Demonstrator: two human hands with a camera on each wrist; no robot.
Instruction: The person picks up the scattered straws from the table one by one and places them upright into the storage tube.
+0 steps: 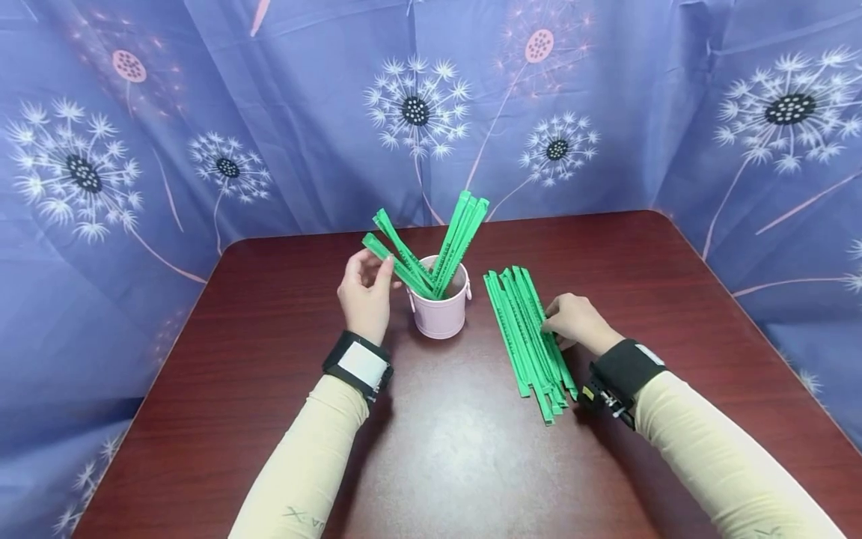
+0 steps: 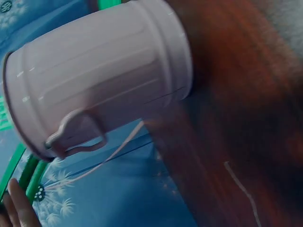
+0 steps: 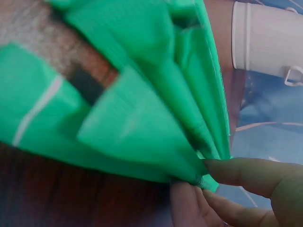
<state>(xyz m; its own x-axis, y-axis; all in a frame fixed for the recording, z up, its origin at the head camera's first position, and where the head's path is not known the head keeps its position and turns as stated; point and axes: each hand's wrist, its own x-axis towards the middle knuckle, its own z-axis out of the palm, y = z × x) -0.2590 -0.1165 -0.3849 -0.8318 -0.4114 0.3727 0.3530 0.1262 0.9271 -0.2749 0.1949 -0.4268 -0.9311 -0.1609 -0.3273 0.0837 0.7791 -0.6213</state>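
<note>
A small pink bucket (image 1: 439, 318) with side handles stands on the table, several long green stick packets (image 1: 458, 239) with dark print leaning out of its top. At its left rim my left hand (image 1: 367, 296) pinches the leftmost packet (image 1: 397, 263) between thumb and fingers. To the right of the bucket lies a loose bunch of matching green packets (image 1: 518, 329). My right hand (image 1: 575, 323) is at the bunch's right edge; in the right wrist view its thumb and fingers (image 3: 246, 175) pinch a green packet (image 3: 142, 127). What the packets contain is hidden.
Both hands work over a dark red-brown wooden table (image 1: 269, 419). Behind it and at the sides hangs a blue cloth (image 1: 323, 112) with a dandelion print. A black band (image 1: 358, 364) circles the left wrist, another (image 1: 622, 374) the right.
</note>
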